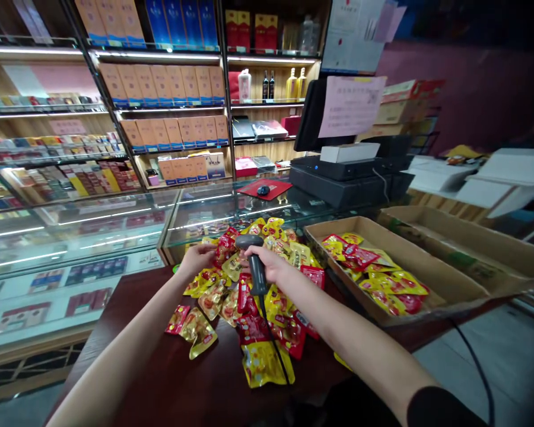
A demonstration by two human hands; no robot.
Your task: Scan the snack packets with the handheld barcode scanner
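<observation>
Dark corded scanner [258, 274], upright in the right hand [269, 264], above scattered red, yellow, gold packets [200, 332].

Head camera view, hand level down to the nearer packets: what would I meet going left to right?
Small red packet at the pile's left edge → left hand → right hand holding a dark scanner → cardboard box of packets → second cardboard box.

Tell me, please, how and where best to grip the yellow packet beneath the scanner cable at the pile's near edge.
I'd pinch the yellow packet by its near left corner, from the person's side: that edge looks free, while the cable crosses its right part.
</observation>
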